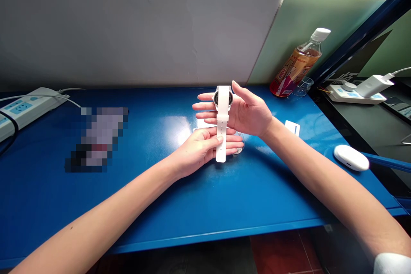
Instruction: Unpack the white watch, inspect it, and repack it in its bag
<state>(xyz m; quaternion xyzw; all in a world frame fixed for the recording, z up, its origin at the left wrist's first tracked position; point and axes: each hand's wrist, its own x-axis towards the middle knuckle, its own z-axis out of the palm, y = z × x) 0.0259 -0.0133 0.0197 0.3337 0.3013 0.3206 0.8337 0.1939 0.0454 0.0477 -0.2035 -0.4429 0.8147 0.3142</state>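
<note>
A white wristwatch (222, 113) with a round dark face stands upright over the middle of the blue table (154, 197). My left hand (201, 147) pinches its lower strap between thumb and fingers. My right hand (240, 111) is behind the watch face, fingers stretched out to the left and flat, with the watch case resting against the palm and thumb. A small round clear piece (239, 149) lies on the table just under my hands, partly hidden.
A bottle of brown drink (298, 64) leans at the back right beside a clear cup (303, 86). A small white card (292, 127) and a white oval case (351, 157) lie at right. Power strips sit at far left (25, 109) and on the right shelf (356, 93). A blurred patch lies at left.
</note>
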